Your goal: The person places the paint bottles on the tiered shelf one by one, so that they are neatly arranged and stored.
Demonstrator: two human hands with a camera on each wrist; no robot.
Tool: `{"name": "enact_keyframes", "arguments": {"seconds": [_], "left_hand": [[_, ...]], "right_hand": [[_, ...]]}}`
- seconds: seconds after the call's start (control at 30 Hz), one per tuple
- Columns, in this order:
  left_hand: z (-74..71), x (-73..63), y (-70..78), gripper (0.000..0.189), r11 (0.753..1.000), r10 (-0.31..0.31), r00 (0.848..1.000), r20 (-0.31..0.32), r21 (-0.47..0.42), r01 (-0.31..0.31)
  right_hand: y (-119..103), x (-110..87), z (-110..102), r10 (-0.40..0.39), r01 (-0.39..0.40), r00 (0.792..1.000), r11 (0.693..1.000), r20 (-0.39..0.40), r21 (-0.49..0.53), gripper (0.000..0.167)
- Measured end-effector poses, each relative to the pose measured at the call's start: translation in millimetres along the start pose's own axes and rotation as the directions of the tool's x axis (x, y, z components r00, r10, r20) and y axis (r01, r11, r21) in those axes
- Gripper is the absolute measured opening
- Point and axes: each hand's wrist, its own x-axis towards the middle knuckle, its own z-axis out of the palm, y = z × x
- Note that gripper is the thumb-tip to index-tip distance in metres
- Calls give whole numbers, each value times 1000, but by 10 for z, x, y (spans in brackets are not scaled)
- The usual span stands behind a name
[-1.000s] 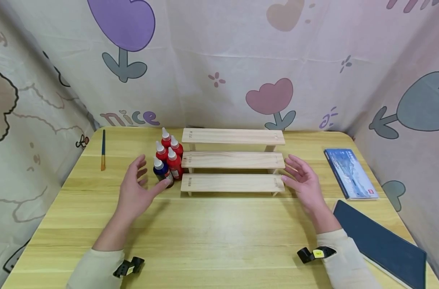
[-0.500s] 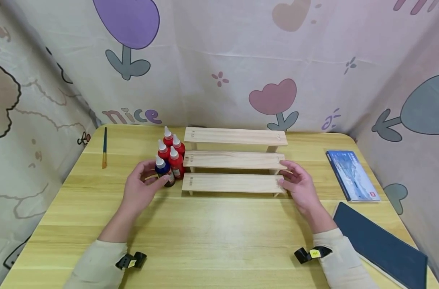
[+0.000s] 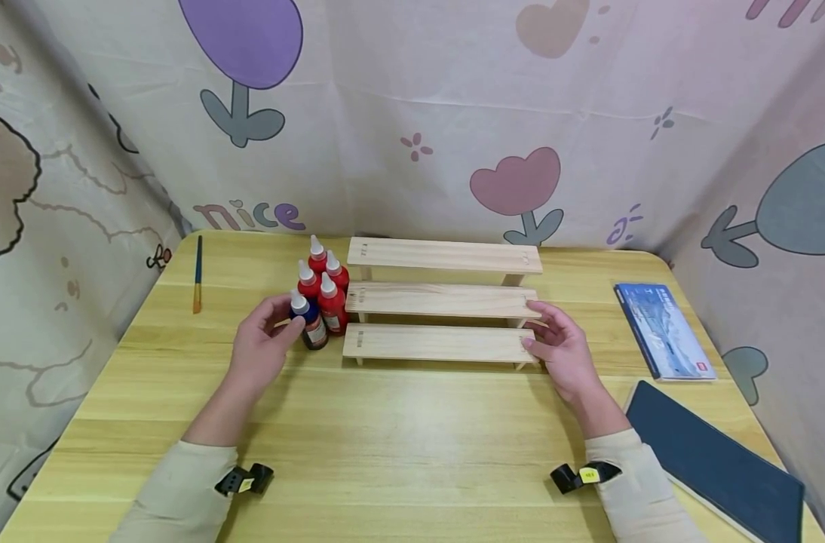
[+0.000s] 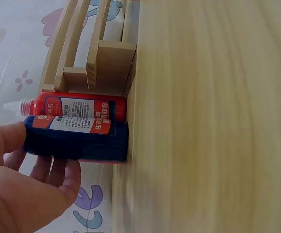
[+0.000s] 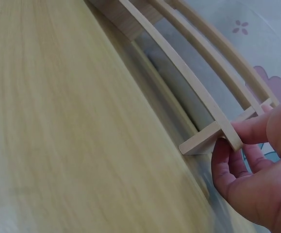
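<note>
Bottle, dark blue, in left fingers

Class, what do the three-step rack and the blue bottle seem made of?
Rack: probably pale wood, matte, perhaps unvarnished, as grain streaks show. Blue bottle: likely plastic, smooth-sided, judging by its tapered white nozzle; glass can't be ruled out.

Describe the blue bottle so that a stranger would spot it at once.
On the table, find the three-tier wooden rack and look beside its left end. There the left hand grips the blue bottle, the front one of five. Its dark blue body sets it apart from the four red bottles.
</note>
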Motion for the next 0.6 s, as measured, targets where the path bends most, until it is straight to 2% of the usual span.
{"name": "enact_keyframes", "arguments": {"seconds": [0.13, 0.23, 0.37, 0.53, 0.6], "left_hand": [[-41, -3, -8, 34, 999, 38, 997, 61, -17, -37], [-56, -9, 2, 34, 998, 52, 995, 85, -44, -48], [-35, -18, 21, 34, 998, 42, 996, 73, -58, -38], [7, -22, 29, 40, 999, 5, 1000, 30, 35, -6], [14, -25, 29, 39, 999, -4, 1000, 11, 44, 4]], "right_hand": [[11, 4, -9, -1, 1, 1000, 1000, 0, 1, 61], [21, 7, -18, -1, 1, 1000, 1000, -3, -1, 61], [37, 9, -27, -3, 3, 1000, 1000, -5, -2, 61], [54, 11, -34, -12, 12, 1000, 1000, 9, -4, 61], [60, 15, -37, -15, 15, 1000, 1000, 16, -3, 61]]}}
